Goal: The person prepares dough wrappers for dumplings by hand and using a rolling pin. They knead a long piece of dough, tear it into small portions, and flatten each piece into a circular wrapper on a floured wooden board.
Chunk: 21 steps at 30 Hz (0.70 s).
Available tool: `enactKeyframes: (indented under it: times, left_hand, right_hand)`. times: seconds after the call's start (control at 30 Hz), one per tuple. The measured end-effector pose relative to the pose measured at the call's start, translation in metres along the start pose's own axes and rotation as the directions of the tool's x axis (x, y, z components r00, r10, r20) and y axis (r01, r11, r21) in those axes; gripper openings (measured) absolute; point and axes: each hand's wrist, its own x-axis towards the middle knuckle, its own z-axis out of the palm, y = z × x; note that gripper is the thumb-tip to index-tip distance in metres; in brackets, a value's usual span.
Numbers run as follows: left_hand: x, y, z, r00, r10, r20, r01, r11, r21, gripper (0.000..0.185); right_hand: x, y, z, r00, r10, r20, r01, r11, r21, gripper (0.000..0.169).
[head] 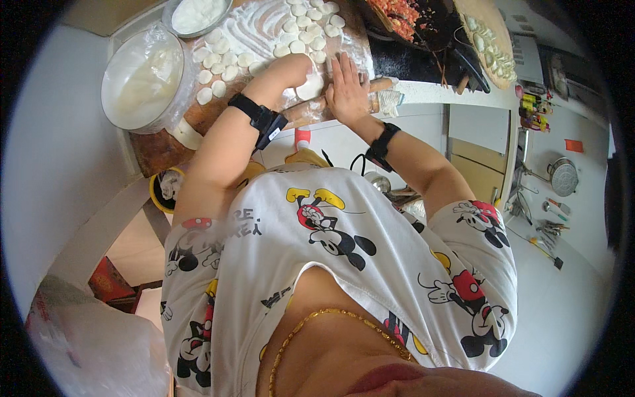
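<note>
My left hand (296,70) is curled, its fingers pinching the edge of a flat dough round (311,88) on the floured wooden board (154,151). My right hand (347,94) lies flat with fingers stretched forward, its palm on a wooden rolling pin (317,109). That pin lies aslant along the board's near edge, just on my side of the round. Many small flattened dough pieces (229,73) are spread over the board beyond and left of my left hand. A longer piece of dough (184,135) rests at the board's near left, beside my left forearm.
On the left stand a large bowl (113,106) with dough under plastic wrap and a bowl of flour (198,14). A pan of orange-red filling (401,22) is at the right, beside formed dumplings (488,49) on a board. A striped cloth (390,101) hangs at the counter edge.
</note>
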Motion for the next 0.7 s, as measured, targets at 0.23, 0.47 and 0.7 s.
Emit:
enactKeyframes:
  times: [0.23, 0.47, 0.7]
  left_hand:
    - [-0.006, 0.025, -0.012, 0.987, -0.109, -0.119, 0.107, 0.994, -0.019, 0.018]
    - [-0.003, 0.005, -0.002, 0.977, -0.143, -0.159, 0.148, 0.989, 0.016, 0.023]
    - [-0.013, 0.022, -0.016, 0.989, -0.151, -0.004, 0.151, 0.987, 0.062, 0.028]
  right_hand:
    - [0.091, -0.013, 0.007, 0.974, 0.034, -0.223, -0.015, 0.996, 0.085, 0.069]
    - [0.004, -0.002, -0.001, 0.999, 0.034, 0.019, -0.034, 0.999, 0.021, 0.065]
    - [0.052, -0.018, -0.005, 0.991, 0.094, -0.095, -0.084, 0.991, 0.100, 0.068]
